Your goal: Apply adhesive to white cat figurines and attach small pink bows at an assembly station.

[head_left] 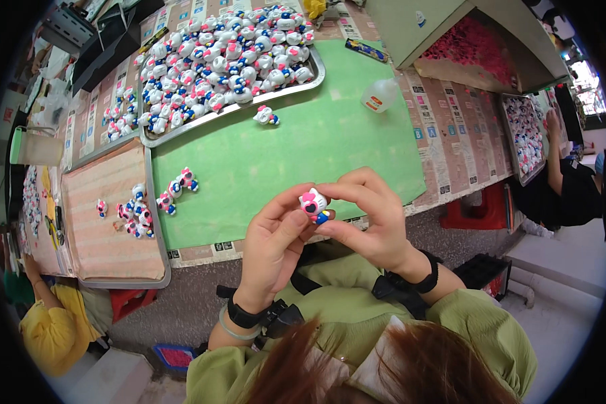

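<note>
A small toy cat figurine (313, 201), white with a pink bow and a blue-and-yellow body, is held up over the near edge of the green mat (303, 155). My left hand (275, 232) pinches it from the left between thumb and fingers. From the other side my right hand (374, 215) grips it too, thumb low and index finger at its top. Beyond my hands a single figurine (266, 116) lies on the mat. Several more figurines (177, 188) form a short row at the mat's left side.
Behind the mat stands a metal tray (232, 106) heaped with figurines. A shallow lined tray (108, 249) with a few figurines is at left. A translucent bottle (380, 95) and an open-fronted box (417, 34) stand at right. Other people sit on both sides.
</note>
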`<state>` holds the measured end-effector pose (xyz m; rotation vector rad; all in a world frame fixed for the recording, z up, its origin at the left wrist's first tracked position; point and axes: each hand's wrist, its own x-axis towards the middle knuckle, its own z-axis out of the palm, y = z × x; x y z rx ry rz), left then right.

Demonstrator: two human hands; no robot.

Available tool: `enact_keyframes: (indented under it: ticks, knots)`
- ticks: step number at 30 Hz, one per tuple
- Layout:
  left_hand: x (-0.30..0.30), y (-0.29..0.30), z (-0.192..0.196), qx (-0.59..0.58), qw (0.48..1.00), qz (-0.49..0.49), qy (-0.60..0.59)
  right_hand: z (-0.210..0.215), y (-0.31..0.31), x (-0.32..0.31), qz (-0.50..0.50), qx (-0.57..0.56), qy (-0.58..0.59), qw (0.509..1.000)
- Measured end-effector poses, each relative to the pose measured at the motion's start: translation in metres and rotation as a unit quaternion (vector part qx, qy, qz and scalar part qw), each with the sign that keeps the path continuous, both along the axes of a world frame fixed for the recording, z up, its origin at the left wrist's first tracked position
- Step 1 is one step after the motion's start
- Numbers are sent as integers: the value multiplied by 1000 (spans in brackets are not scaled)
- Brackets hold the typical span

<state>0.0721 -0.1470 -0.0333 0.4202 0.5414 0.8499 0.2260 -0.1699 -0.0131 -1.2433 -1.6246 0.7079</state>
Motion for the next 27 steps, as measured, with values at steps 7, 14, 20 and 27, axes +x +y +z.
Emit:
enact_keyframes:
  ticks: [7,14,20,27]
  knots:
    - [0,-2,1,4,996,47,80,-7,-2,-7,2,48,3,999]
    - [-16,14,-5,69,970,-85,218,-9,-7,-3,35,21,46,998]
    - [-46,41,7,355,682,-77,634,-21,-9,17,-25,-30,59,998]
    - [-73,68,-4,483,461,58,742,-28,-2,51,-216,-100,88,967]
